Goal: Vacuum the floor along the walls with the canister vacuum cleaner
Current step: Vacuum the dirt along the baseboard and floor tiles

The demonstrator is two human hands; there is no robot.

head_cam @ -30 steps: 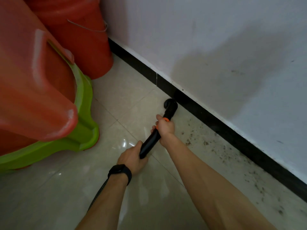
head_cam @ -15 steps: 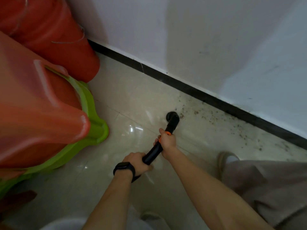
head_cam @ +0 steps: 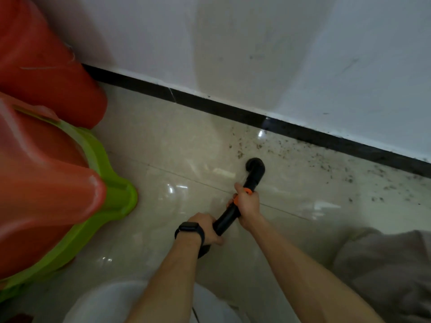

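Note:
A black vacuum tube [head_cam: 227,219] with an orange ring runs up to a bent black nozzle [head_cam: 254,167] that sits on the beige tiled floor [head_cam: 177,145], a short way off the black skirting [head_cam: 221,108]. My right hand [head_cam: 247,203] grips the tube just below the nozzle, at the orange ring. My left hand [head_cam: 205,227], a black watch on its wrist, holds the tube's lower end. Dark crumbs of dirt [head_cam: 326,159] lie scattered along the skirting to the right of the nozzle. The canister itself is out of view.
Red plastic stools [head_cam: 42,66] and a green one [head_cam: 112,190] stand stacked at the left, close to the wall. The white wall [head_cam: 256,54] rises behind the skirting. My bent knee in grey cloth [head_cam: 384,271] is at the lower right.
The nozzle has come back from the skirting and shifted right along the wall, towards the scattered dirt. The view has swung right. Both hands keep their hold on the tube.

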